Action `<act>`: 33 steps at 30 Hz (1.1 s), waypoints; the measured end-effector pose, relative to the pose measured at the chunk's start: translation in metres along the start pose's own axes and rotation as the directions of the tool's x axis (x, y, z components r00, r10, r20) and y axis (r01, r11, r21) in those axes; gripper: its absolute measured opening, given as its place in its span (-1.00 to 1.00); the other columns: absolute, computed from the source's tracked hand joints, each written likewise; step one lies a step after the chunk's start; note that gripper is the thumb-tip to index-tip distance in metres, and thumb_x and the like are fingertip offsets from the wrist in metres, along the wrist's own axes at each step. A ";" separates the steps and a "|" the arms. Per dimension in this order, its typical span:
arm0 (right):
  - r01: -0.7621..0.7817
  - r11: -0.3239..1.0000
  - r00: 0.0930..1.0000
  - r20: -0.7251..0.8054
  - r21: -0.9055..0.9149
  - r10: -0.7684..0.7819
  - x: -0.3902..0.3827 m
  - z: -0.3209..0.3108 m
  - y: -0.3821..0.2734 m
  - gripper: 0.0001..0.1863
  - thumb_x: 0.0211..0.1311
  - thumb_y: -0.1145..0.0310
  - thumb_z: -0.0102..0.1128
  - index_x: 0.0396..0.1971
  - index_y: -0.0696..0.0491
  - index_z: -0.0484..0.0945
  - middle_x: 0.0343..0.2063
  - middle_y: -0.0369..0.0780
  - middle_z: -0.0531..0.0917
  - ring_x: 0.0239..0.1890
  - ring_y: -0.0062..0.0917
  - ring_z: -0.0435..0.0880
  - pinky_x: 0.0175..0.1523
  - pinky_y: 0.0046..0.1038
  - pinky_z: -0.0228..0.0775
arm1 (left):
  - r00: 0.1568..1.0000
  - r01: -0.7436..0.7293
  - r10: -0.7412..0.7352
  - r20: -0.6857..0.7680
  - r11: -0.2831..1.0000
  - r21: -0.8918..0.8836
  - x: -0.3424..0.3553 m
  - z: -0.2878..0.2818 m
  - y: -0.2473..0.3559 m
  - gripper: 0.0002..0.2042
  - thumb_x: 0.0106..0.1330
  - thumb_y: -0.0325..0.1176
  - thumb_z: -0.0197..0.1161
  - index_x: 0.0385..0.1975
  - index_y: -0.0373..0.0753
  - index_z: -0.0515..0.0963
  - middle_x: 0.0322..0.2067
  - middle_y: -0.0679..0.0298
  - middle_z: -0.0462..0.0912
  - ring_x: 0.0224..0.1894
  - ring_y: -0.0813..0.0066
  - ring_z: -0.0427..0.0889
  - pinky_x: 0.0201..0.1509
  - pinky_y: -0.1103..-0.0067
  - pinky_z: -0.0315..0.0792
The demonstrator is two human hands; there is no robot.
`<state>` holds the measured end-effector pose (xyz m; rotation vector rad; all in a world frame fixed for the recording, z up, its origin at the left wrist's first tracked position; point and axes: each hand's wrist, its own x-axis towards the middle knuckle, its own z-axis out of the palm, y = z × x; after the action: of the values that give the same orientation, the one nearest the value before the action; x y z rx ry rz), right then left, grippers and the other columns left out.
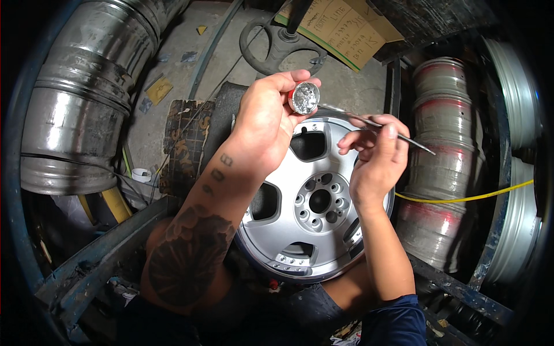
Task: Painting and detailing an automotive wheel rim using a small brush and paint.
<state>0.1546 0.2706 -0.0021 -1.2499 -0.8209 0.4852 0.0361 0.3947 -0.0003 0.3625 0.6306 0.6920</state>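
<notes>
My left hand (262, 118) is closed around a small round cap (304, 98) with a red side, tilted so its inside shows a shiny silver, paint-like substance. Between the fingers of my right hand (378, 158) is a slender metal tool (398, 134); one pointed end sticks out to the right. Its other end reaches left toward the cap, apart from it. Below both hands lies a silver alloy wheel (334, 222), face up, with a ring of lug holes around its centre bore. My left wrist and right hand cover parts of its rim.
Shiny metal wheel barrels (75, 121) stand at the left, and a stack of red-marked rims (441, 132) at the right. A yellow hose (461, 199) crosses there. Beyond the wheel are a dark ring-shaped stand (247, 49) and cardboard (340, 29). Blue metal bars (109, 245) flank me.
</notes>
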 end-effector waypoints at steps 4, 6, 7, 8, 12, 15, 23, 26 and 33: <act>-0.139 0.974 0.976 -0.140 0.180 0.165 0.000 -0.007 0.004 -0.70 0.53 0.18 -0.19 -0.20 0.13 0.35 -0.41 -0.05 0.61 -0.59 -0.47 0.61 -0.49 -0.50 0.49 | 0.999 -0.007 0.006 -0.048 1.000 -0.028 0.003 0.000 0.005 -0.74 0.40 -0.40 -0.05 -0.01 -0.39 0.36 0.01 -0.03 0.52 0.01 0.21 0.55 0.21 0.29 0.40; -0.202 0.974 0.960 -0.176 0.098 0.217 -0.008 -0.007 0.021 -0.70 0.53 0.16 -0.17 -0.21 0.11 0.36 -0.44 -0.08 0.62 -0.60 -0.49 0.60 -0.48 -0.51 0.48 | 0.998 -0.014 0.012 -0.055 0.999 -0.034 0.003 -0.001 0.009 -0.74 0.40 -0.40 -0.05 -0.01 -0.39 0.37 0.02 -0.03 0.51 0.00 0.20 0.55 0.20 0.29 0.40; -0.249 0.968 0.956 -0.161 -0.006 0.245 -0.013 -0.009 0.031 -0.70 0.53 0.14 -0.16 -0.22 0.09 0.37 -0.43 -0.12 0.64 -0.59 -0.54 0.60 -0.44 -0.56 0.46 | 0.998 -0.018 0.016 -0.061 0.999 -0.042 0.003 -0.002 0.011 -0.74 0.40 -0.40 -0.05 0.00 -0.39 0.37 0.02 -0.04 0.51 0.00 0.19 0.55 0.20 0.29 0.40; -0.283 0.958 0.953 -0.127 -0.053 0.274 -0.017 -0.009 0.038 -0.71 0.53 0.15 -0.15 -0.21 0.09 0.38 -0.43 -0.14 0.64 -0.57 -0.57 0.59 -0.42 -0.59 0.44 | 0.998 -0.019 0.017 -0.062 0.999 -0.043 0.002 -0.001 0.012 -0.74 0.40 -0.40 -0.05 0.00 -0.39 0.37 0.02 -0.04 0.51 0.00 0.19 0.55 0.20 0.29 0.40; -0.272 0.931 0.962 -0.031 -0.243 0.272 -0.027 -0.009 0.059 -0.77 0.50 0.26 -0.05 -0.19 0.13 0.45 -0.43 -0.21 0.66 -0.53 -0.66 0.57 -0.40 -0.62 0.42 | 0.999 -0.037 0.035 -0.042 0.998 -0.049 0.002 -0.002 0.010 -0.73 0.39 -0.40 -0.03 0.00 -0.40 0.37 0.03 -0.05 0.50 0.01 0.18 0.55 0.20 0.30 0.40; -0.217 0.896 0.971 0.009 -0.388 0.239 -0.029 -0.006 0.063 -0.77 0.48 0.28 -0.02 -0.19 0.15 0.48 -0.46 -0.23 0.66 -0.52 -0.66 0.58 -0.39 -0.60 0.43 | 0.999 -0.039 0.037 -0.038 0.998 -0.052 0.001 -0.002 0.009 -0.72 0.38 -0.39 -0.02 0.00 -0.41 0.36 0.04 -0.05 0.49 0.02 0.19 0.55 0.20 0.30 0.40; -0.059 0.773 0.985 0.090 -0.632 0.149 -0.030 -0.001 0.065 -0.79 0.44 0.32 0.04 -0.21 0.16 0.53 -0.53 -0.16 0.65 -0.54 -0.51 0.61 -0.39 -0.48 0.42 | 0.999 -0.033 0.033 0.010 0.998 -0.045 -0.001 -0.007 0.012 -0.73 0.39 -0.40 -0.03 0.00 -0.41 0.36 0.03 -0.04 0.49 0.03 0.23 0.54 0.19 0.33 0.42; -0.039 0.748 0.981 0.118 -0.663 0.156 -0.030 0.000 0.062 -0.80 0.44 0.32 0.04 -0.20 0.15 0.53 -0.53 -0.13 0.65 -0.54 -0.43 0.64 -0.39 -0.46 0.43 | 0.999 -0.035 0.035 -0.012 0.999 -0.034 -0.005 -0.002 0.014 -0.73 0.40 -0.39 -0.03 -0.01 -0.41 0.37 0.02 -0.03 0.50 0.03 0.24 0.54 0.19 0.34 0.42; 0.004 0.700 0.977 0.154 -0.714 0.151 -0.029 -0.001 0.062 -0.83 0.42 0.32 0.04 -0.18 0.10 0.53 -0.50 -0.10 0.67 -0.50 -0.32 0.68 -0.37 -0.39 0.46 | 1.000 -0.031 0.031 0.004 0.999 -0.028 -0.004 -0.003 0.012 -0.73 0.41 -0.38 -0.03 -0.01 -0.40 0.37 0.01 -0.01 0.51 0.05 0.24 0.54 0.19 0.34 0.42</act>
<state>0.1433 0.2659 -0.0691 -1.9889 -1.2009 0.3628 0.0257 0.4010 0.0053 0.3481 0.6116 0.7285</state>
